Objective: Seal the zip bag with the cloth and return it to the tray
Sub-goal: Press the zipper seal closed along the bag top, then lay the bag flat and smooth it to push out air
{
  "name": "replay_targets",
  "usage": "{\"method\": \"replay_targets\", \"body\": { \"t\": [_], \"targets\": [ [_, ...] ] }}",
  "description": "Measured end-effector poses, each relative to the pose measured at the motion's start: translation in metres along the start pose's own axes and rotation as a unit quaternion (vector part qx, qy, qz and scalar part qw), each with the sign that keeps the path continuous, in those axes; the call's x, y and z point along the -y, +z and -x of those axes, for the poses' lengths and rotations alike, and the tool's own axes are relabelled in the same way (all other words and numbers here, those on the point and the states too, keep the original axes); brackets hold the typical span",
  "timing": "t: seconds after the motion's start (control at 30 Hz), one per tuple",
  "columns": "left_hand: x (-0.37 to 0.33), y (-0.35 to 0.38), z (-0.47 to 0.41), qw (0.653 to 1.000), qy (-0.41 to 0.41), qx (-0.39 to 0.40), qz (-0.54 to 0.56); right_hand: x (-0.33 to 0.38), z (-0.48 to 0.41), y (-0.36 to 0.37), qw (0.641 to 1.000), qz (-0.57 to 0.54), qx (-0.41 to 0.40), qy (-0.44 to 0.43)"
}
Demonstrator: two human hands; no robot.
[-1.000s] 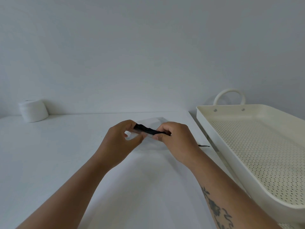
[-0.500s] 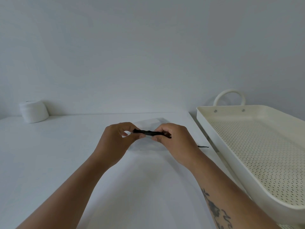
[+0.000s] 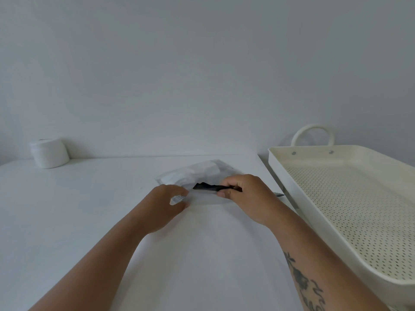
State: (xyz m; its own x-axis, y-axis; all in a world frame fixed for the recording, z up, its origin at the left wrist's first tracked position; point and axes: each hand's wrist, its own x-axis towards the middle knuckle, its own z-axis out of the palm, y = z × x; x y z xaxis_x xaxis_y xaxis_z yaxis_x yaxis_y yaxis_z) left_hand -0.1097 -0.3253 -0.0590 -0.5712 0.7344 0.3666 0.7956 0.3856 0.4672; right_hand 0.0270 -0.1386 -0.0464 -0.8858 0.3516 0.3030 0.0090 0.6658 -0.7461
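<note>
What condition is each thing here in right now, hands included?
Zip bag: lying on the table, not in the tray; whether it is sealed cannot be told.
Dark cloth: pinched at the bag's near edge.
Right hand: closed on the dark cloth.
Left hand: fingers curled on the bag's near left corner.
Tray: nothing visible inside.
White jar: upright at the far left, untouched.

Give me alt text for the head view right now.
Two bare hands work on a clear zip bag lying on a white table: the right hand pinches a black cloth at the bag's mouth, the left hand holds the bag's near edge. A cream perforated tray sits to the right.
</note>
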Motion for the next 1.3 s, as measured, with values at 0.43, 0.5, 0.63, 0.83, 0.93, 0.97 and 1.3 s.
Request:
{"method": "replay_targets", "body": {
  "t": [0.43, 0.5, 0.63, 0.83, 0.93, 0.97, 1.3],
  "targets": [
    [-0.038, 0.01, 0.011, 0.956, -0.01, 0.216, -0.2, 0.009, 0.001, -0.016, 0.993, -0.012, -0.036, 0.115],
    [-0.047, 0.008, 0.016, 0.954, 0.001, 0.242, -0.176, 0.008, 0.002, -0.014, 0.992, 0.059, -0.015, 0.108],
    [-0.054, 0.007, 0.013, 0.982, -0.004, 0.171, -0.082, 0.006, 0.002, -0.002, 0.974, 0.184, 0.047, 0.126],
    [-0.03, 0.032, -0.003, 0.987, -0.039, 0.027, -0.155, -0.009, 0.005, 0.037, 0.938, 0.308, 0.073, 0.144],
    [-0.02, 0.038, -0.005, 0.977, -0.078, 0.089, -0.175, -0.015, 0.004, 0.042, 0.934, 0.316, 0.071, 0.149],
    [-0.02, 0.039, -0.006, 0.976, -0.078, 0.087, -0.185, -0.017, 0.004, 0.041, 0.936, 0.313, 0.07, 0.148],
    [-0.05, 0.015, 0.003, 0.964, -0.061, -0.04, -0.256, -0.002, 0.004, 0.024, 0.939, 0.322, 0.042, 0.108]
  ]
}}
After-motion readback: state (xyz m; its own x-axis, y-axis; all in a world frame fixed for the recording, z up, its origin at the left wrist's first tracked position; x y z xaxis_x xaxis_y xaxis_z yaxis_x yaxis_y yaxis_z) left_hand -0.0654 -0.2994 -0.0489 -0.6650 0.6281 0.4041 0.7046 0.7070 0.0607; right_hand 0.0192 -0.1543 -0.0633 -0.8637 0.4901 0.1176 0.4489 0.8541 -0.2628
